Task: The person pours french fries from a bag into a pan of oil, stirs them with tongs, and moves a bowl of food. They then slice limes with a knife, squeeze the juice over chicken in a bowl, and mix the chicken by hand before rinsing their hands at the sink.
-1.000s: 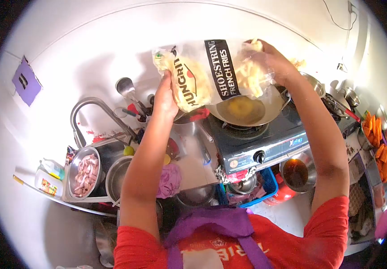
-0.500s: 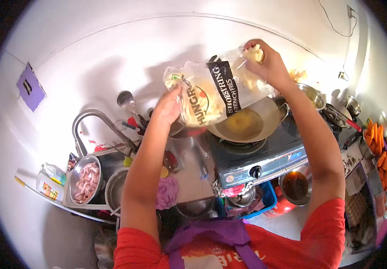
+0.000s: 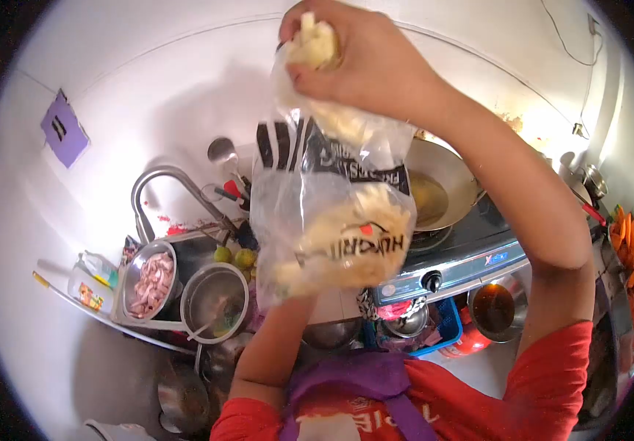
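Observation:
A clear plastic bag of shoestring french fries (image 3: 331,220) hangs close in front of me, with black printing and pale fries bunched in its lower part. My right hand (image 3: 372,62) is closed around a clump of fries (image 3: 315,45) at the bag's top end. The thumb also lies against the plastic there. Behind the bag's lower end my left forearm (image 3: 276,342) reaches up; the left hand itself is hidden by the bag. To the right, a wok (image 3: 453,176) with yellowish oil and something pale in it sits on the gas stove (image 3: 478,246).
A bowl of raw meat (image 3: 150,283) and a pot (image 3: 215,303) stand at the left by the tap (image 3: 184,180). Ladles (image 3: 223,151) stand behind. Below the stove are a blue basket (image 3: 445,331) and a pan of dark liquid (image 3: 495,310). Carrots (image 3: 629,239) lie far right.
The bag has moved left and nearer to me, away from over the wok, and now hangs more upright. My right hand has risen leftward with the fries. My left hand has gone out of sight.

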`<action>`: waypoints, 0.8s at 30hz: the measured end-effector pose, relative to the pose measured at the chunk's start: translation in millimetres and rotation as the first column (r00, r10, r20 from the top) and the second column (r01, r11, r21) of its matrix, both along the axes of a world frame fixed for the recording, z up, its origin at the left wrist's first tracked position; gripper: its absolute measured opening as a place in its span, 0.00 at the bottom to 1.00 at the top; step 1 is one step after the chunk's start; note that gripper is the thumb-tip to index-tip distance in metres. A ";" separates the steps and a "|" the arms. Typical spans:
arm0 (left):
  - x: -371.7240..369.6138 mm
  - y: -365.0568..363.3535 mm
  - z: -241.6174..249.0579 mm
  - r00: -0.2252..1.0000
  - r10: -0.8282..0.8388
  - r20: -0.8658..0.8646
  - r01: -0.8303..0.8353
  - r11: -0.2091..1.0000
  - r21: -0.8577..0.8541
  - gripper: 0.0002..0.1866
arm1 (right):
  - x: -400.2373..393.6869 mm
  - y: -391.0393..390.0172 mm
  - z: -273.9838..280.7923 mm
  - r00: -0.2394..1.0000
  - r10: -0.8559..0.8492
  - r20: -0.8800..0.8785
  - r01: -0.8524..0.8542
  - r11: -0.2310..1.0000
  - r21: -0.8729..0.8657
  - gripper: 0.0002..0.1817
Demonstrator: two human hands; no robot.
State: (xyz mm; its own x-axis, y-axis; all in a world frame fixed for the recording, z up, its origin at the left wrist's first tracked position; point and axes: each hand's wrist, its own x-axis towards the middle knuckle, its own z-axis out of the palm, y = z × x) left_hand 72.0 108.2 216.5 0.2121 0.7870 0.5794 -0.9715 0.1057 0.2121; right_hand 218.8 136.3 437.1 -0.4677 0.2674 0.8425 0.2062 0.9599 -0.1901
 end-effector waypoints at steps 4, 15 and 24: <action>-21.0 -13.5 -14.9 0.999 -0.031 -0.028 0.022 0.961 -0.274 0.31 | -19.4 -10.4 1.4 1.000 0.021 -0.003 -0.021 0.998 -0.054 0.14; -60.5 -16.6 5.2 0.993 -0.103 0.063 0.120 0.770 -0.627 0.28 | 11.1 2.0 7.9 0.999 0.044 -0.029 -0.052 0.929 -0.367 0.14; -73.5 49.4 27.2 0.893 -0.033 -0.448 -0.046 0.985 -0.164 0.24 | 62.7 59.2 -39.6 0.994 -0.051 -0.092 0.005 0.898 -0.441 0.14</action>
